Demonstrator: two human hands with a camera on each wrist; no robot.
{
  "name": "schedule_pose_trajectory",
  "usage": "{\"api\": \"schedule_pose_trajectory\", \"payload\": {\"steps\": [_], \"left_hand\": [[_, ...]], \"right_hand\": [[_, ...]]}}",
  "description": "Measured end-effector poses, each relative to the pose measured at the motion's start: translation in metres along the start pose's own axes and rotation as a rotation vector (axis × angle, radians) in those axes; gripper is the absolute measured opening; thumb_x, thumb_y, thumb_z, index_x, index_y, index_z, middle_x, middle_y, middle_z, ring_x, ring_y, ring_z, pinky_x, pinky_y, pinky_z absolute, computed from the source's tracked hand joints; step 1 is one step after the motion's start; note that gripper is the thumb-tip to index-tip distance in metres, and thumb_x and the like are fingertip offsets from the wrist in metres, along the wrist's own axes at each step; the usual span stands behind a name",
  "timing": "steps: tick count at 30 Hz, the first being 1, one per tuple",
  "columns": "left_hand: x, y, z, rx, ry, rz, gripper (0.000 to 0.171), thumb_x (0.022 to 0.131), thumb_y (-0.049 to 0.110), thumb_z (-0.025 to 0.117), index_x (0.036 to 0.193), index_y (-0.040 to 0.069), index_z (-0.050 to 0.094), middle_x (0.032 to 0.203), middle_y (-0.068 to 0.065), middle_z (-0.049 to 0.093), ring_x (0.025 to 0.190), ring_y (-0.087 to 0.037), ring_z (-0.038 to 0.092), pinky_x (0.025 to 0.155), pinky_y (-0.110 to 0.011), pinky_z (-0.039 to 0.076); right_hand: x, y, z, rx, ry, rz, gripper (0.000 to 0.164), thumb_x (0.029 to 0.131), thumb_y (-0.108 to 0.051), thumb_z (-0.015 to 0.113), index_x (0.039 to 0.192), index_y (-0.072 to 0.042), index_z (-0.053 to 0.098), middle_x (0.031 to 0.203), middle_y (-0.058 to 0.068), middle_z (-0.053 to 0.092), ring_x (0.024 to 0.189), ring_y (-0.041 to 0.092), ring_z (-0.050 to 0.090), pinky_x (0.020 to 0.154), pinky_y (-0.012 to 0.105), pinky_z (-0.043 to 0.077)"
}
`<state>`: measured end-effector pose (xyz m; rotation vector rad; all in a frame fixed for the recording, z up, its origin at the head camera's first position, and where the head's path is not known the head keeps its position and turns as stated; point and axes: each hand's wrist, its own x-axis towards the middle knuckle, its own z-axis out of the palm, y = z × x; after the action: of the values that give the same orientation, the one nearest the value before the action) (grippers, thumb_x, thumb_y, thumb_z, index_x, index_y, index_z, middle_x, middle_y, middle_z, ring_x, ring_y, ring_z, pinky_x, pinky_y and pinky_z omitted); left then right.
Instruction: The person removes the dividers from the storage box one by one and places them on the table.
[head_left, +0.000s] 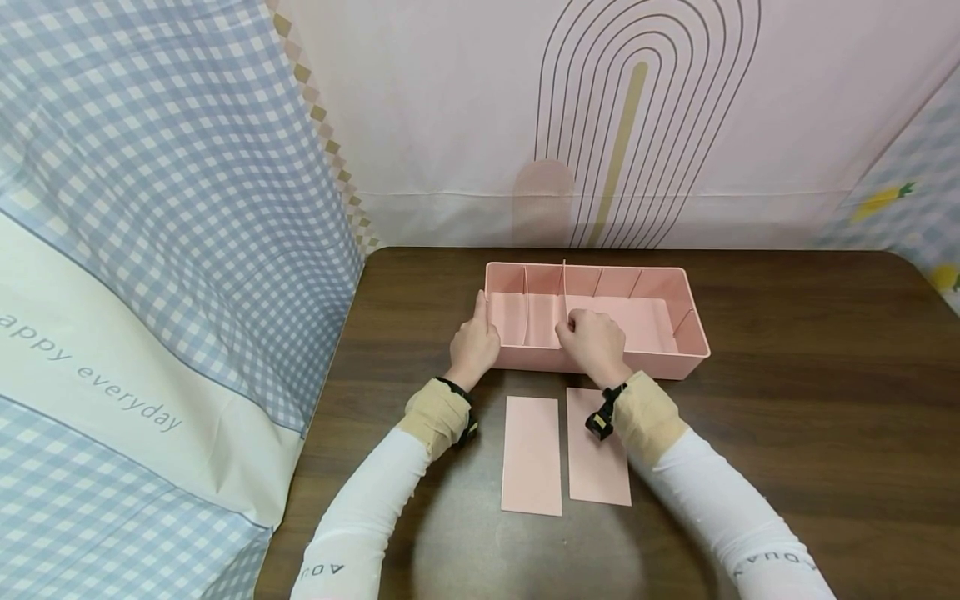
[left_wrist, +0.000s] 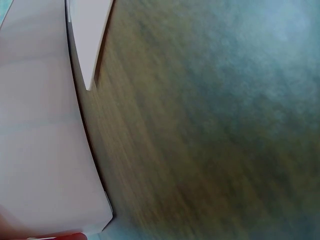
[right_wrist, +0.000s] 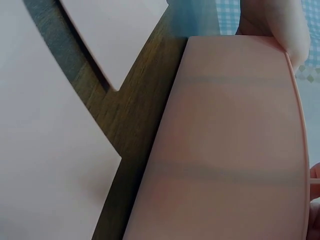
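A long pink box [head_left: 675,364] sits on the table, and its near wall fills much of the right wrist view. My left hand [head_left: 474,346] rests against its near left corner, with a straight index finger along the left end. My right hand [head_left: 596,343] is at the near wall, pinching the near end of an upright pink divider [head_left: 564,287]. At the back, this divider's top pokes above the rim. Further left, another divider [head_left: 527,304] stands across the box. The right hand hides part of the near rim.
Two flat pink panels, a left one [head_left: 532,458] and a right one [head_left: 600,467], lie on the brown wooden table [head_left: 817,400] in front of the box. My right wrist overlaps the right panel. Behind the table hangs a patterned cloth [head_left: 442,125].
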<state>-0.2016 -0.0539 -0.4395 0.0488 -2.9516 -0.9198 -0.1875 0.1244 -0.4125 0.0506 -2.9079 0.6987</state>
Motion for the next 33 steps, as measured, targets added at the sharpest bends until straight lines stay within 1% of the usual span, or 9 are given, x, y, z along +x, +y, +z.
{"api": "schedule_pose_trajectory", "payload": {"steps": [10, 22, 29, 33], "left_hand": [[-0.0003, 0.0001, -0.0006, -0.007, -0.01, 0.006, 0.056, 0.088, 0.014, 0.034, 0.142, 0.015, 0.019, 0.06, -0.011, 0.055, 0.049, -0.022, 0.049, 0.04, -0.031, 0.032], [-0.0002, 0.0007, -0.0012, -0.003, -0.012, -0.005, 0.056, 0.088, 0.014, 0.034, 0.142, 0.015, 0.019, 0.062, -0.012, 0.056, 0.05, -0.023, 0.05, 0.041, -0.031, 0.032], [0.0004, 0.0006, -0.0005, 0.003, -0.004, -0.006, 0.057, 0.087, 0.014, 0.035, 0.142, 0.015, 0.02, 0.071, -0.015, 0.061, 0.056, -0.026, 0.055, 0.043, -0.033, 0.034], [0.0004, 0.0008, -0.0008, -0.001, -0.009, -0.007, 0.056, 0.088, 0.014, 0.035, 0.142, 0.015, 0.02, 0.069, -0.014, 0.06, 0.055, -0.026, 0.054, 0.043, -0.033, 0.035]], "right_hand": [[-0.001, -0.001, -0.0025, 0.007, 0.018, -0.01, 0.029, 0.078, -0.022, 0.047, 0.051, -0.014, 0.04, 0.048, -0.003, 0.034, 0.047, 0.018, 0.037, 0.041, 0.029, 0.025], [-0.0008, -0.0028, -0.0068, 0.014, 0.026, -0.019, 0.029, 0.078, -0.022, 0.047, 0.051, -0.013, 0.042, 0.047, -0.002, 0.039, 0.048, 0.018, 0.038, 0.042, 0.028, 0.025], [-0.0006, -0.003, -0.008, 0.012, 0.04, -0.025, 0.028, 0.078, -0.022, 0.048, 0.052, -0.013, 0.043, 0.047, -0.002, 0.039, 0.047, 0.018, 0.038, 0.042, 0.028, 0.026], [-0.0001, -0.0028, -0.0092, 0.009, 0.045, -0.039, 0.028, 0.078, -0.021, 0.047, 0.052, -0.012, 0.044, 0.046, -0.002, 0.039, 0.047, 0.017, 0.037, 0.041, 0.028, 0.026]]}}
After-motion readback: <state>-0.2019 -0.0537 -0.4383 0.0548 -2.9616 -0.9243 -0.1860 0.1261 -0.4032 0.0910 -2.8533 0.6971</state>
